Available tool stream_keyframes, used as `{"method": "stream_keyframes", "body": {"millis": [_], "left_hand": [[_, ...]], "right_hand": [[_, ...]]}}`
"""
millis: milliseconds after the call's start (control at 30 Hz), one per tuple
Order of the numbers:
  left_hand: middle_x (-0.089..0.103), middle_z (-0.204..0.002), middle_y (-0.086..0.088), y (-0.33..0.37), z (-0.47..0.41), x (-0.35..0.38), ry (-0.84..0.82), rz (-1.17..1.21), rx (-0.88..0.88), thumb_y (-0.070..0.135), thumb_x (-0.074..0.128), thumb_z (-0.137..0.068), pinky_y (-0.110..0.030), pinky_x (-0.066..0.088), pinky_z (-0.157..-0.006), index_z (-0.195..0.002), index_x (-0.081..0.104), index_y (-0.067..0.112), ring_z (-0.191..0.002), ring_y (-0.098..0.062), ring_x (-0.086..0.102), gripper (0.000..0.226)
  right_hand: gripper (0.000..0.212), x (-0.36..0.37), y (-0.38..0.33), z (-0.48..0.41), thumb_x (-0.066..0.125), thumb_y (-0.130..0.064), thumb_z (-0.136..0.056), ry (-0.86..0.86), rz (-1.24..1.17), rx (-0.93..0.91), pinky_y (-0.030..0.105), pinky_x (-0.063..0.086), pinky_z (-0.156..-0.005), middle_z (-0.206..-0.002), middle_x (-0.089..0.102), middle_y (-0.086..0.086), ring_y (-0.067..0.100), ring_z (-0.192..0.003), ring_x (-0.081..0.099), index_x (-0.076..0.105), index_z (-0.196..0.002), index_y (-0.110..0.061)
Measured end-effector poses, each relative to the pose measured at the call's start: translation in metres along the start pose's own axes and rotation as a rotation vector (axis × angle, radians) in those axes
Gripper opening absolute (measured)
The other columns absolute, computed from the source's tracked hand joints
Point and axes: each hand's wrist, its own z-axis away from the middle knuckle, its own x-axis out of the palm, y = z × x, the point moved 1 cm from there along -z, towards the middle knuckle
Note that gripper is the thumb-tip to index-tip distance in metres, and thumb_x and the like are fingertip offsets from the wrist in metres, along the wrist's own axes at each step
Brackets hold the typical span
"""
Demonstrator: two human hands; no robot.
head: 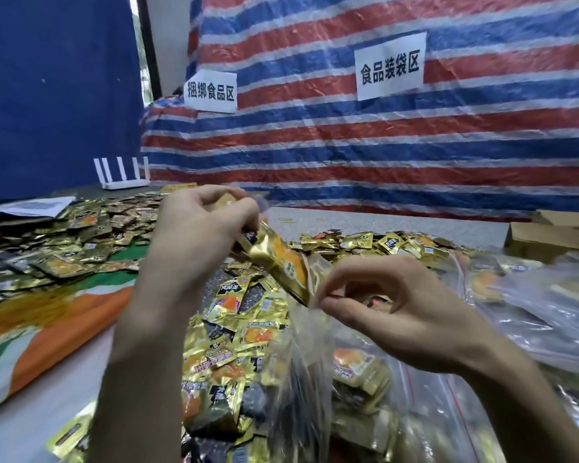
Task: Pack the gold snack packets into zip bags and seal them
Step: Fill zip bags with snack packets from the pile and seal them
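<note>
Filling: left hand [198, 235] grips gold foil snack packets [278, 260]; right hand [401, 309] pinches clear plastic zip bag [300, 342] open. Next, probably slide them in.

Makeshift packing station — tarp wall [348, 145], signs [390, 65], packet heaps [248, 329].

The zip bag [301, 349] is motion-blurred, and the cardboard box [545, 240] runs off-frame.
</note>
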Motion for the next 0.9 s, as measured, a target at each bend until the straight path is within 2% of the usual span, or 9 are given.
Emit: {"method": "stream_keyframes", "body": {"millis": [100, 200, 300, 400, 500, 567, 667, 800, 900], "left_hand": [[0.072, -0.067, 0.001, 0.0, 0.003, 0.006, 0.008, -0.138, -0.043, 0.007, 0.071, -0.073, -0.033, 0.06, -0.052, -0.084, 0.071, 0.015, -0.058, -0.014, 0.068, 0.014], [0.073, -0.074, 0.001, 0.004, 0.011, 0.012, 0.009, -0.304, -0.03, 0.029, 0.07, -0.061, -0.045, 0.062, -0.069, -0.099, 0.071, 0.02, -0.072, -0.02, 0.071, 0.039], [0.069, -0.072, 0.007, 0.006, 0.021, 0.02, 0.002, -0.416, 0.074, 0.033, 0.071, -0.067, -0.036, 0.058, -0.067, -0.112, 0.069, 0.022, -0.067, -0.012, 0.065, 0.047], [0.066, -0.089, 0.008, 0.003, 0.025, 0.028, -0.024, -0.599, 0.119, 0.038, 0.069, -0.073, -0.031, 0.05, -0.075, -0.121, 0.064, 0.024, -0.084, -0.016, 0.062, 0.05], [0.069, -0.102, 0.003, 0.001, 0.022, 0.031, -0.225, -0.603, 0.021, 0.055, 0.063, -0.087, -0.041, 0.054, -0.089, -0.123, 0.059, 0.021, -0.096, -0.019, 0.067, 0.049], [0.071, -0.102, -0.004, 0.004, 0.022, 0.029, -0.417, -0.455, -0.048, 0.066, 0.045, -0.087, -0.044, 0.056, -0.088, -0.113, 0.063, 0.017, -0.092, -0.02, 0.07, 0.059], [0.069, -0.092, 0.002, 0.009, 0.023, 0.005, -0.524, -0.603, 0.071, 0.081, 0.032, -0.075, -0.037, 0.052, -0.08, -0.098, 0.067, 0.018, -0.088, -0.01, 0.065, 0.075], [0.068, -0.099, 0.024, 0.014, 0.03, -0.026, -0.683, -0.756, 0.158, 0.079, 0.055, -0.072, -0.024, 0.048, -0.087, -0.093, 0.071, 0.037, -0.098, 0.011, 0.059, 0.049], [0.068, -0.088, 0.024, 0.014, 0.028, -0.037, -0.642, -0.701, 0.206, 0.061, 0.061, -0.07, -0.023, 0.05, -0.076, -0.085, 0.072, 0.034, -0.088, 0.007, 0.063, 0.033]], "right_hand": [[0.012, 0.001, 0.001, -0.001, 0.064, -0.03, -0.089, 0.039, 0.038, 0.003, 0.041, 0.056, -0.067, -0.084, 0.072, -0.006, 0.016, -0.082, 0.068, 0.075, -0.088, -0.026], [0.011, 0.003, -0.001, -0.001, 0.066, -0.03, -0.092, 0.059, 0.062, -0.028, 0.039, 0.056, -0.067, -0.084, 0.072, -0.009, 0.014, -0.082, 0.068, 0.076, -0.089, -0.025], [0.008, 0.006, -0.007, -0.001, 0.068, -0.021, -0.092, 0.074, 0.058, -0.096, 0.031, 0.054, -0.066, -0.082, 0.07, -0.008, 0.014, -0.079, 0.067, 0.075, -0.09, -0.019], [0.006, 0.008, -0.01, -0.002, 0.069, -0.012, -0.09, 0.088, 0.042, -0.16, 0.031, 0.052, -0.065, -0.083, 0.069, -0.007, 0.015, -0.077, 0.067, 0.074, -0.092, -0.014], [0.005, 0.011, -0.009, -0.003, 0.07, -0.008, -0.091, 0.081, 0.013, -0.169, 0.032, 0.052, -0.064, -0.083, 0.069, -0.006, 0.016, -0.075, 0.066, 0.073, -0.093, -0.012], [0.004, 0.016, -0.006, -0.003, 0.072, -0.014, -0.091, 0.097, 0.024, -0.134, 0.036, 0.051, -0.06, -0.076, 0.068, -0.004, 0.017, -0.069, 0.064, 0.073, -0.09, -0.018], [0.008, 0.02, -0.003, -0.004, 0.069, -0.027, -0.092, 0.151, 0.054, -0.085, 0.038, 0.048, -0.055, -0.066, 0.065, -0.001, 0.018, -0.059, 0.06, 0.072, -0.087, -0.022], [0.02, 0.021, -0.008, -0.004, 0.064, -0.038, -0.093, 0.246, 0.121, -0.048, 0.025, 0.049, -0.053, -0.068, 0.069, -0.011, 0.007, -0.061, 0.064, 0.074, -0.088, -0.022], [0.023, 0.023, -0.016, -0.003, 0.065, -0.042, -0.088, 0.241, 0.144, -0.043, 0.01, 0.038, -0.05, -0.064, 0.066, -0.017, 0.002, -0.059, 0.06, 0.073, -0.081, -0.022]]}}
